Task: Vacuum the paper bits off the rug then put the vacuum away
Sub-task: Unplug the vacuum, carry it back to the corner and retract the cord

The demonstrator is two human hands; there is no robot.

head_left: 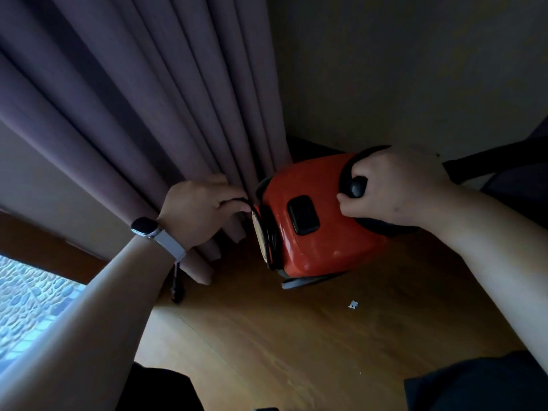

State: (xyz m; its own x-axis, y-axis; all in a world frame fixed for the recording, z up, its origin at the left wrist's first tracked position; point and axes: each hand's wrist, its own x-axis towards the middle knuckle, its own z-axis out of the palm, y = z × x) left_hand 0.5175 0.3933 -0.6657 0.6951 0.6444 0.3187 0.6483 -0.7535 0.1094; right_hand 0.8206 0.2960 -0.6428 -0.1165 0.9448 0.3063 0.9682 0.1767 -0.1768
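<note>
Right hand clenched on vacuum handle; left hand pinches cord beside curtain, floor corner.

One head-worn wide-angle view looks forward and down, close over the wooden floor beside the curtain.

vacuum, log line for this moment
left hand: pinches cord | right hand: grips vacuum handle | paper bit: on floor
</note>
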